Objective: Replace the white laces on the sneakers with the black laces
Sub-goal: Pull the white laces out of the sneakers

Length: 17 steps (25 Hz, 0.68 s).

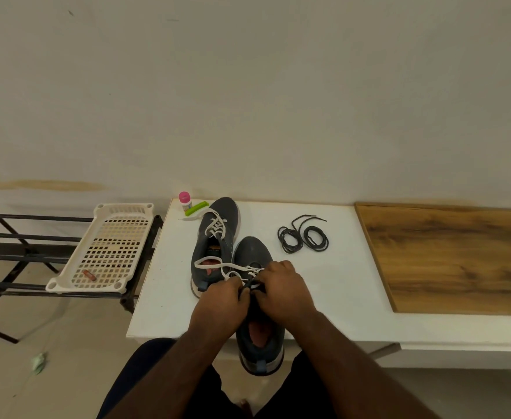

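White basket (109, 246) on black rack (21, 237). Pink-capped bottle (185, 201), label unreadable. On the table (338, 285): far sneaker (217, 237), white-laced; near sneaker (257, 297), left hand (222, 300) and right hand (281, 291) pinching its white lace (233, 269); black laces (302, 235), coiled.

White table (338, 291) carries two sneakers (216, 237), black laces (304, 237).

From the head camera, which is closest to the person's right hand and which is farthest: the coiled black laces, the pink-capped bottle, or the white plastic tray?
Measured from the right hand:
1. Black laces, coiled on the white table just beyond the hand and to its right.
2. Pink-capped bottle, at the table's far left corner.
3. White plastic tray, off the table on the black rack to the left.
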### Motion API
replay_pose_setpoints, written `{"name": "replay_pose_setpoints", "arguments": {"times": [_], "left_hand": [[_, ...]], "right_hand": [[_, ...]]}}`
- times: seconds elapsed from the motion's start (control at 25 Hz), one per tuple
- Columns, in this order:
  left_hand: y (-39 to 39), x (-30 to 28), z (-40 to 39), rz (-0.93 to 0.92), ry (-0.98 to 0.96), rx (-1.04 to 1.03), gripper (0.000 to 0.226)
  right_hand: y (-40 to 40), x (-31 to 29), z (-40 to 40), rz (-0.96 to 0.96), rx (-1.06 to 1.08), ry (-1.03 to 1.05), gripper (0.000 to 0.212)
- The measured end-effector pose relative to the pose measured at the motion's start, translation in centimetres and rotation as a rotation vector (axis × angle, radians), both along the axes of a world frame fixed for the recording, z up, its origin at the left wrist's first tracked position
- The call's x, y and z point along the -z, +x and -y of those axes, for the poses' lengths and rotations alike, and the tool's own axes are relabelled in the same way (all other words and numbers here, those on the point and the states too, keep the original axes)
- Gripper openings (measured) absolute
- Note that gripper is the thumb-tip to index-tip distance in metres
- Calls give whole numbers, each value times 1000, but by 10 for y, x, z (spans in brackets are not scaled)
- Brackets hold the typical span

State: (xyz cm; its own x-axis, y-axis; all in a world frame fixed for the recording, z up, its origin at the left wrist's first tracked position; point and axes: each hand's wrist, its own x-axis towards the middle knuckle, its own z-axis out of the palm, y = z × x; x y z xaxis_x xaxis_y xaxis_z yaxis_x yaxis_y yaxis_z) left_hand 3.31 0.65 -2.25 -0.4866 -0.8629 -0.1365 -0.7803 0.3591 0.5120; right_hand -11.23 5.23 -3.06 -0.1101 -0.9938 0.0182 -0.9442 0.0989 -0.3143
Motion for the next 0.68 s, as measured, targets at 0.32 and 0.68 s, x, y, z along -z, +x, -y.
{"name": "replay_pose_setpoints", "arguments": {"times": [0.32,0.68], "left_hand": [[1,-1,-2,-21,-3,-9,22],[0,2,-3,-35,-2,7,20]], "right_hand": [[-45,3,-4,512,766,-160,12],[5,3,7,-8,12,46,20]]}}
